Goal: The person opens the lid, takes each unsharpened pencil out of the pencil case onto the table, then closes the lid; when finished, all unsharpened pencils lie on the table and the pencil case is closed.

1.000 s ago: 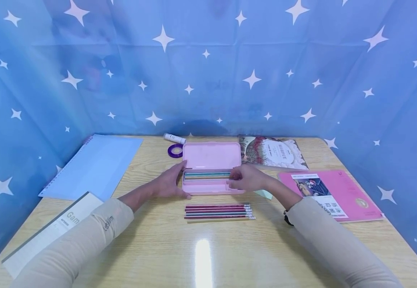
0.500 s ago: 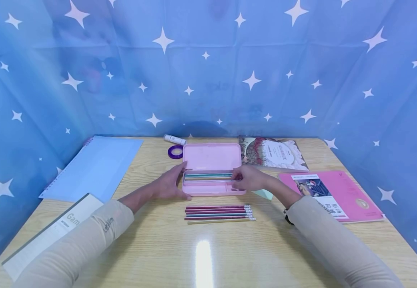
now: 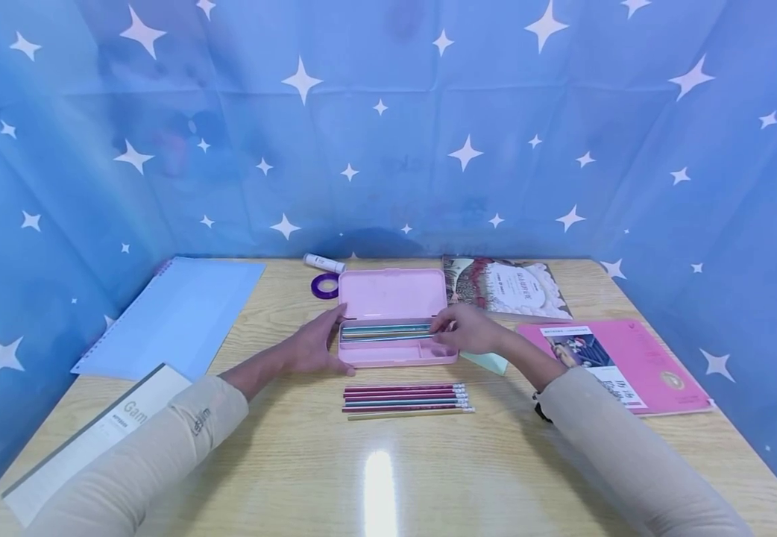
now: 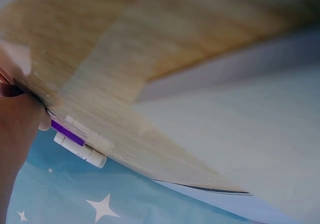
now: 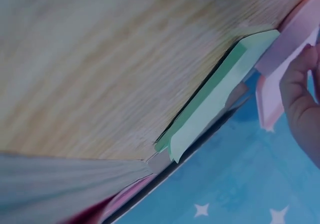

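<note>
A pink pencil case (image 3: 398,360) stands on the table in the head view, its lid (image 3: 391,294) raised at the back. Several pencils (image 3: 385,332) lie lengthwise in its rear compartment. My left hand (image 3: 311,343) holds the case's left end, thumb low at the front corner and fingers near the hinge. At the other end, my right hand (image 3: 469,330) reaches over the rim, its curled fingers and thumb pinching at the pencils' right ends, which they partly hide. A row of several more pencils (image 3: 405,400), mostly dark red, lies in front of the case.
Behind the case's left side are purple tape (image 3: 325,285) and a white tube (image 3: 324,262). A light blue spiral notebook (image 3: 180,313) and a white notebook (image 3: 100,440) lie left. Right are green sticky notes (image 5: 225,88), a patterned book (image 3: 509,287) and a pink book (image 3: 657,365).
My right hand has shifted slightly at the case's right end, and more of the small front compartment shows. The left hand keeps its place, and the pencil row has not moved.
</note>
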Available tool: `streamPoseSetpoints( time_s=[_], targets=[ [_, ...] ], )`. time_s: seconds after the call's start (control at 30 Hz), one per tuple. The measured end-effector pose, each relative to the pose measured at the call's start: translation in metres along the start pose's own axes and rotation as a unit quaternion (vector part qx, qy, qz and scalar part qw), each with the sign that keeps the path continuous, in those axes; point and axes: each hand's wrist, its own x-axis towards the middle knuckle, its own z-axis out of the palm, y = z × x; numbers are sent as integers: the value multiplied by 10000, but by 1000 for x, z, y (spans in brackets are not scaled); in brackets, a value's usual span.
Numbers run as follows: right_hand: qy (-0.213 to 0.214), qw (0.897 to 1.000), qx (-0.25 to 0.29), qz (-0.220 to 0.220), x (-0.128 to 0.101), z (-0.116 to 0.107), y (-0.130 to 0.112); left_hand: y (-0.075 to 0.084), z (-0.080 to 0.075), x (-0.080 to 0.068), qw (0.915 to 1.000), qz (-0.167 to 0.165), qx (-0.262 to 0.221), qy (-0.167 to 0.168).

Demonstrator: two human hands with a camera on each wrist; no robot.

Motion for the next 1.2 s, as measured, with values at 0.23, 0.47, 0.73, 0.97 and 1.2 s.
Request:
streamPoseSetpoints(
  time_s=[0.23, 0.47, 0.73, 0.97, 1.2],
  targets=[
    [320, 9993, 206, 2, -14, -2, -8, -1, 1, -1, 10000, -58, 55, -24],
    [814, 9957, 410, 150, -34, -7, -14, -3, 2, 1, 10000, -52, -72, -18],
    [585, 9962, 488, 419, -63, -7, -28, -1, 1, 0, 9999, 50, -97, -15],
    [193, 9972, 658, 311, -90, 5, -42, 2, 0, -2, 10000, -11, -82, -22],
    [-79, 9978, 625, 228, -105, 18, -47, -1, 1, 1, 10000, -54, -32, -32]
  ],
)
